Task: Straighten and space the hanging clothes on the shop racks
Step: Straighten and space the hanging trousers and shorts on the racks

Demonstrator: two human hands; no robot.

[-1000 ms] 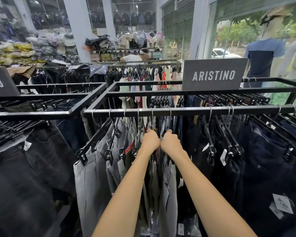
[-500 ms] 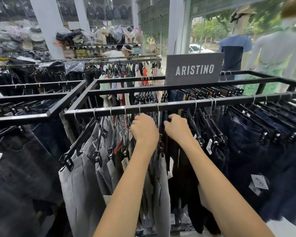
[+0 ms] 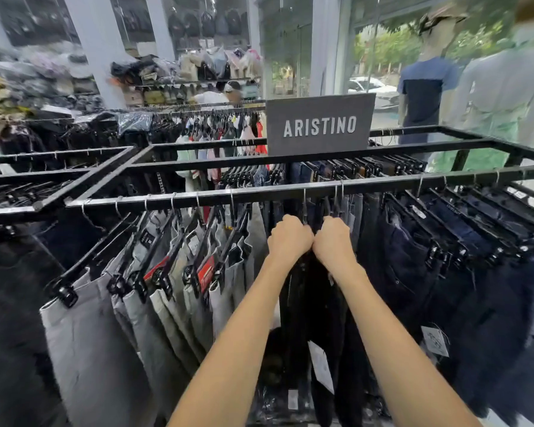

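Fists meeting under rail (image 3: 198, 197)
My left hand (image 3: 289, 238) and right hand (image 3: 333, 241) clamp fingers (image 3: 290, 223) on dark trousers (image 3: 295, 291); rail runs nine to three o'clock.

A grey sign (image 3: 319, 124) standing on the black rack (image 3: 259, 192) reads "ARISTINO" in white capitals.

The black-painted metal rack rail (image 3: 259, 193) gleams along its top edge; thin silver wire hooks (image 3: 173, 202) shine; black plastic clip hangers (image 3: 97, 257) look glossy; pale grey cloth trousers (image 3: 84, 349) are matt; dark navy denim jeans (image 3: 413, 272) look coarse.
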